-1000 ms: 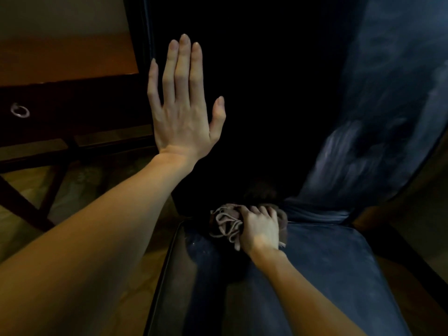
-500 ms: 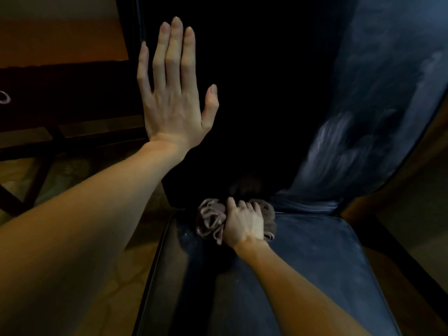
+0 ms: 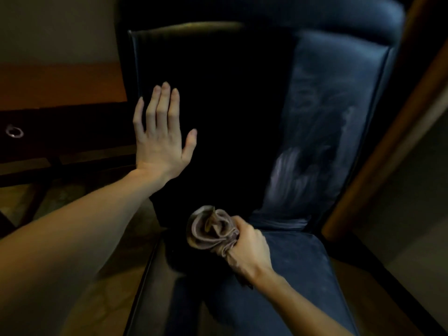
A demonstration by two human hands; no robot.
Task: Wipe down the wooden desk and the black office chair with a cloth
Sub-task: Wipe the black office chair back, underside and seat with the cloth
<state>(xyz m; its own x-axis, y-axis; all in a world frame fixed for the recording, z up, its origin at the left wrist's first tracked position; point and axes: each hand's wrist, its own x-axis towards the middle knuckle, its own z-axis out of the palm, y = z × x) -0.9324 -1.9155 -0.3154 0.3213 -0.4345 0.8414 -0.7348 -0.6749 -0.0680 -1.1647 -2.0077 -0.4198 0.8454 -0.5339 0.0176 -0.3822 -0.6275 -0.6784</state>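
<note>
The black office chair [image 3: 322, 122] fills the middle of the view, its tall backrest streaked with pale wipe marks on the right half. My left hand [image 3: 162, 137] lies flat and open against the dark left side of the backrest, fingers pointing up. My right hand [image 3: 249, 251] grips a bunched grey-brown cloth [image 3: 211, 229] at the back of the seat, where seat and backrest meet. The wooden desk [image 3: 60, 86] shows at the left, an orange-brown top over a dark drawer front.
A metal ring pull [image 3: 14, 132] hangs on the desk drawer at far left. Dark desk legs [image 3: 36, 190] cross the tan floor below it. A wooden post or frame [image 3: 388, 141] rises close along the chair's right side.
My right hand has turned and lifted the cloth so it bunches up in front of my fist. The view has tilted up, showing the top of the backrest. My left hand stays flat on the backrest.
</note>
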